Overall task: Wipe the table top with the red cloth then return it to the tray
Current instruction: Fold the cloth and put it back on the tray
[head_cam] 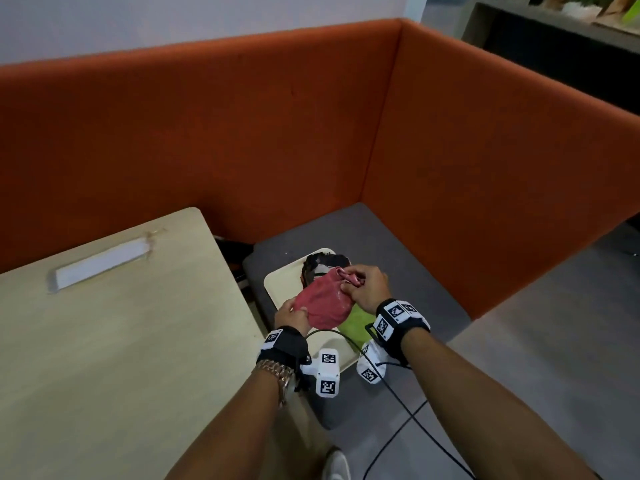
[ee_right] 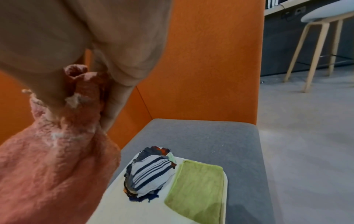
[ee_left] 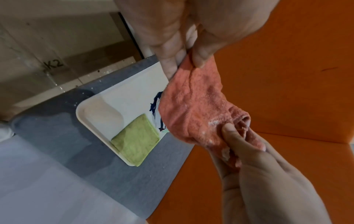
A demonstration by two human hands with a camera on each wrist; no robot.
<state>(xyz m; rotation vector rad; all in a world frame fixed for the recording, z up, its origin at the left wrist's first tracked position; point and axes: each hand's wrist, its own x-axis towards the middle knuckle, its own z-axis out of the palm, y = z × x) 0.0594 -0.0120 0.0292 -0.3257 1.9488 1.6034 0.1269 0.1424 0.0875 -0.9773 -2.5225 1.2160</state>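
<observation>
The red cloth (head_cam: 325, 303) hangs stretched between both hands above the cream tray (head_cam: 277, 289), which lies on a grey seat. My left hand (head_cam: 298, 311) pinches the cloth's near corner; in the left wrist view the thumb and fingers of that hand (ee_left: 184, 65) clamp the cloth (ee_left: 195, 109). My right hand (head_cam: 349, 282) grips the bunched far end, and its wrist view shows the cloth (ee_right: 47, 166) gathered between thumb and fingers (ee_right: 113, 109). The light wooden table top (head_cam: 121, 341) lies to the left, apart from the cloth.
On the tray (ee_right: 134, 212) lie a folded green cloth (ee_right: 197, 189) and a crumpled striped cloth (ee_right: 151, 172). Orange padded partitions (head_cam: 242, 133) wall in the grey seat (head_cam: 381, 244). A stool (ee_right: 325, 15) stands on the floor at the right. A black cable (head_cam: 398, 427) trails below my wrists.
</observation>
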